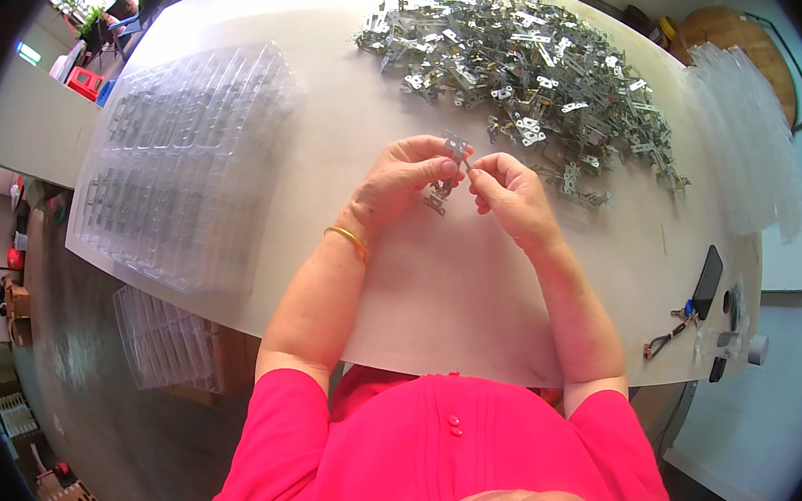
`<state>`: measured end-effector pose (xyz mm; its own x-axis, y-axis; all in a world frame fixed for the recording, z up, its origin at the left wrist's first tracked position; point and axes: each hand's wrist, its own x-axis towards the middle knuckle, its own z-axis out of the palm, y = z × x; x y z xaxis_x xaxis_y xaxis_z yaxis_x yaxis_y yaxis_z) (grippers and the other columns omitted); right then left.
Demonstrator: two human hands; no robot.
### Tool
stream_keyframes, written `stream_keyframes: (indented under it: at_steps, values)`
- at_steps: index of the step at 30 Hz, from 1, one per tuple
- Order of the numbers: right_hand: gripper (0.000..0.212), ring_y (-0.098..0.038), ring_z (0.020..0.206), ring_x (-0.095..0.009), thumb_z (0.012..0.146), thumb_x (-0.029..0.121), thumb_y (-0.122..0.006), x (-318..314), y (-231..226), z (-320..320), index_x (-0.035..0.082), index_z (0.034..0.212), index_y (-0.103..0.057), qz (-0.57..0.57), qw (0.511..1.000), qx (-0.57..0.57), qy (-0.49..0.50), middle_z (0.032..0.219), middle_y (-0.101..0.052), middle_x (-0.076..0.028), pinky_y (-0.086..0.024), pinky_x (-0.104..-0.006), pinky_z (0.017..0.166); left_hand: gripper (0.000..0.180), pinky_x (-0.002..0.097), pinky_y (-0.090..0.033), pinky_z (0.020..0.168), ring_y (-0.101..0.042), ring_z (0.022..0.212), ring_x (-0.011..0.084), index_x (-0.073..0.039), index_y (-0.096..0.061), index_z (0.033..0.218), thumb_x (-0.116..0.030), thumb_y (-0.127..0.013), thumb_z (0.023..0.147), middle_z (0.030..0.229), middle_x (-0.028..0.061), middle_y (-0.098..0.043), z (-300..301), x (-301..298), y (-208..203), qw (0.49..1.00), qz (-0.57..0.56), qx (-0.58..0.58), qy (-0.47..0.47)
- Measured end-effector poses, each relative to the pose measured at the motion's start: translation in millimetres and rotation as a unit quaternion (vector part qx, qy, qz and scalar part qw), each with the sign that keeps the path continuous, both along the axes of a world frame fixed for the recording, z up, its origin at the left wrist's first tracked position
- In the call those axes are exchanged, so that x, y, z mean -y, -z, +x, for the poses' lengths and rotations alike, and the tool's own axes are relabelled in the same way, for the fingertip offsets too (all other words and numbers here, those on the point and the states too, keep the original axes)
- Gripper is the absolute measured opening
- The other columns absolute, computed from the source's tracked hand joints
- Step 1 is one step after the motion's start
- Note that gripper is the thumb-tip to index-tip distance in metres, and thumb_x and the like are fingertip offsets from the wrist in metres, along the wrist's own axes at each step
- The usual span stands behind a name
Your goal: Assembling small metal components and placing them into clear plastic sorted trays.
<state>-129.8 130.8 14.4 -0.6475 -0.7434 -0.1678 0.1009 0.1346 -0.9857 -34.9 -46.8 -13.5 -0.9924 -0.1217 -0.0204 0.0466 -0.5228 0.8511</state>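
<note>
Apparently light, stiff, slick, small silver-grey metal bracket [455, 145] hung above pale desk [397, 293], pinched in left hand [400, 174]; right hand [513, 195] pressed fingertips together beside it, any grip unclear. Flat edges seemed best hold.

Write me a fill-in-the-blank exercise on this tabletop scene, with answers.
The ____ hand grips the metal bracket.
The heap of metal parts lies beyond both ____.
The black smartphone lies to the ____ of the right hand.
Clear compartment trays stand to the ____ of the left hand.

Missing words: left; hands; right; left.
</note>
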Motion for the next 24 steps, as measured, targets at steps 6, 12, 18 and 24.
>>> stream_keyframes:
  at_steps: [6, 12, 18, 24]
  values:
    - [0.013, -0.056, 0.063, -0.006, 0.098, 0.016, -0.058, -11.9, -10.4, 13.2, 0.003, 0.100, -0.059, -0.024, 0.995, -0.009, 0.092, 0.078, -0.063, -0.001, -0.047, -0.0219, 0.055, 0.023, 0.0265, -0.052, 0.075, -0.064, 0.081, 0.0112, -0.004, -0.065, 0.106, -0.015, -0.074, 0.088, 0.100, 0.0063, -0.071, 0.6, -5.5, -4.0, 0.995, -0.046, 0.025, -0.090]
    - [0.012, -0.056, 0.062, -0.006, 0.099, 0.015, -0.057, -15.8, -11.3, 25.7, 0.004, 0.101, -0.058, -0.099, 0.991, -0.011, 0.088, 0.075, -0.061, 0.000, -0.047, -0.0215, 0.056, 0.020, 0.0243, -0.052, 0.075, -0.061, 0.084, 0.0078, -0.002, -0.064, 0.101, -0.011, -0.075, 0.086, 0.091, 0.0007, -0.068, -1.0, -18.5, -5.3, 0.964, -0.207, 0.038, -0.161]
    - [0.012, -0.056, 0.063, -0.005, 0.099, 0.015, -0.057, -18.9, -6.9, 24.3, 0.003, 0.102, -0.058, -0.089, 0.992, -0.014, 0.085, 0.074, -0.061, 0.000, -0.047, -0.0213, 0.057, 0.021, 0.0232, -0.049, 0.076, -0.058, 0.084, 0.0055, 0.000, -0.062, 0.098, -0.008, -0.076, 0.085, 0.089, 0.0000, -0.066, -2.5, -24.6, -1.6, 0.961, -0.238, 0.014, -0.141]
    - [0.012, -0.056, 0.064, -0.005, 0.098, 0.014, -0.058, -20.2, -1.6, 22.6, 0.003, 0.101, -0.058, -0.082, 0.992, -0.019, 0.092, 0.074, -0.061, 0.000, -0.048, -0.0213, 0.057, 0.021, 0.0232, -0.050, 0.072, -0.057, 0.079, 0.0050, 0.000, -0.061, 0.097, -0.007, -0.076, 0.085, 0.084, -0.0004, -0.064, -2.6, -25.6, -1.9, 0.934, -0.318, 0.021, -0.164]
